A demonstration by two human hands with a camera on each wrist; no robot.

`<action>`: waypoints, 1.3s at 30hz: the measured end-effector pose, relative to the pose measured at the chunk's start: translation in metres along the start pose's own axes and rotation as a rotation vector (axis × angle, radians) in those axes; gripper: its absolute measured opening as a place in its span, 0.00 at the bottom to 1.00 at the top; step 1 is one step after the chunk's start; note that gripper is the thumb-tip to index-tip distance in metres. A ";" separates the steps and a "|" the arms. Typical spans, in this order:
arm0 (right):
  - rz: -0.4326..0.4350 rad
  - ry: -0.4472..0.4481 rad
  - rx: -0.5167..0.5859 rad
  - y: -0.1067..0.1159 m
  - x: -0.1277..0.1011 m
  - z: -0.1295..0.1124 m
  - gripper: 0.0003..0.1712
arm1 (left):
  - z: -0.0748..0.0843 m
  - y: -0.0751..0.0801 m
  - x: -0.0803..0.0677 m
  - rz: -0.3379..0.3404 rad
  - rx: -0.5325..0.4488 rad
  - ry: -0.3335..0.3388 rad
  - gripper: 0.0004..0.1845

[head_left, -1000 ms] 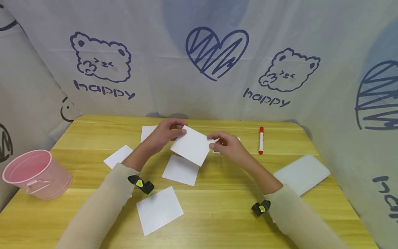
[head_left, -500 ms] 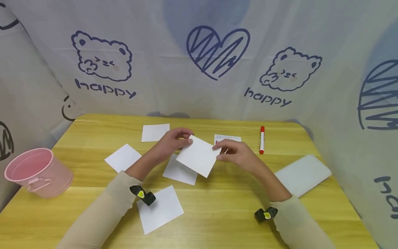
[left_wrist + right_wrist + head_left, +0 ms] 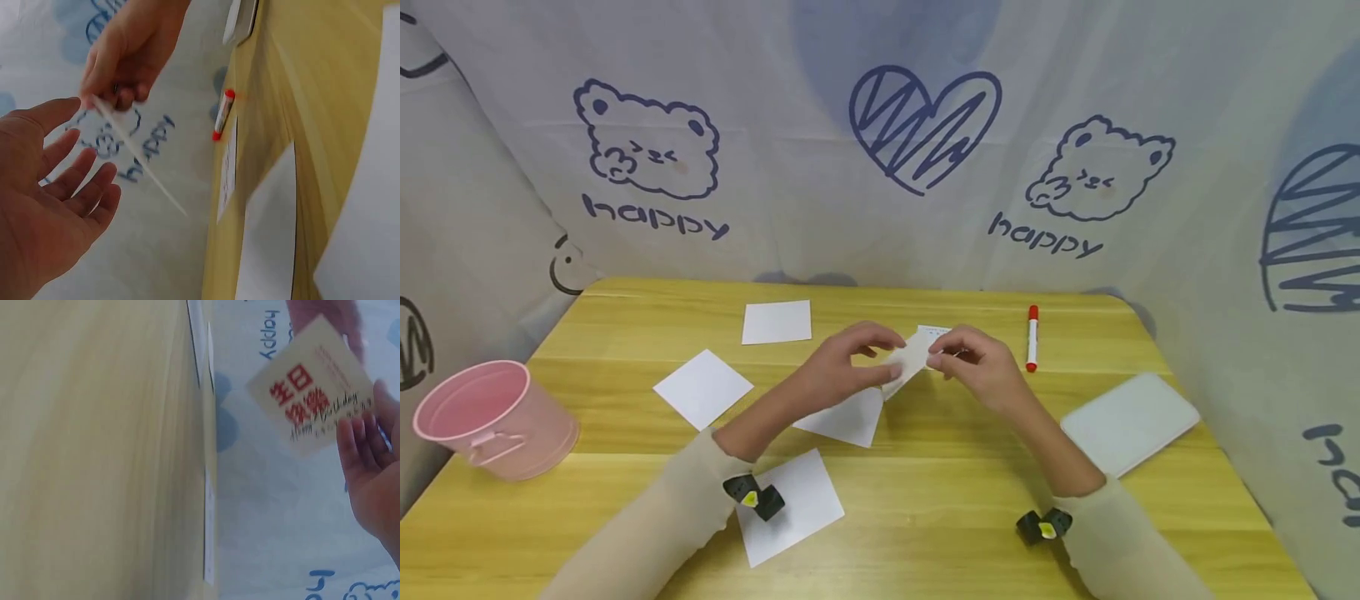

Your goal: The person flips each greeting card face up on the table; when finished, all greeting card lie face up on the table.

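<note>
We are holding a small card (image 3: 910,360) with red printed characters above the middle of the yellow table (image 3: 925,500); our right hand (image 3: 981,367) is pinching its edge, while our left hand (image 3: 842,371), fingers relaxed and spread, is hovering beside it. White cards (image 3: 703,387) are lying around, a red marker (image 3: 1032,337) to the right

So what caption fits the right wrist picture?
Right hand holds up a card printed with red characters.
</note>
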State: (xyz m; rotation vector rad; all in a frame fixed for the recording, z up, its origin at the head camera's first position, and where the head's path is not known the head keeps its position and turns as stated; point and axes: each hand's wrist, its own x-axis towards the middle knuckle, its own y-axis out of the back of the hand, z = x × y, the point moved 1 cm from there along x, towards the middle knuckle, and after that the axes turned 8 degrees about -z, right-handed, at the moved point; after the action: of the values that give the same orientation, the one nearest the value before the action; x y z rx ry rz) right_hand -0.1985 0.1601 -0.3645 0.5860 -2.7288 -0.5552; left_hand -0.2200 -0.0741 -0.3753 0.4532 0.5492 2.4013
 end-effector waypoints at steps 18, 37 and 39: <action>0.121 0.012 -0.155 -0.011 0.002 0.003 0.13 | 0.009 -0.014 -0.001 0.026 -0.113 0.041 0.11; 0.188 -0.074 -0.199 0.020 0.001 0.008 0.17 | -0.009 0.013 0.002 0.201 -0.632 0.156 0.16; 0.147 -0.087 -0.200 0.020 0.001 0.008 0.17 | -0.008 0.013 0.001 0.203 -0.597 0.153 0.16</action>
State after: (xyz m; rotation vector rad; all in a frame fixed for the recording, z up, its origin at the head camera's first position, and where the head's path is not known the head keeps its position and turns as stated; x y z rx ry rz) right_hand -0.2086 0.1792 -0.3632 0.3165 -2.7232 -0.8203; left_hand -0.2310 -0.0847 -0.3755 0.0635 -0.1723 2.6491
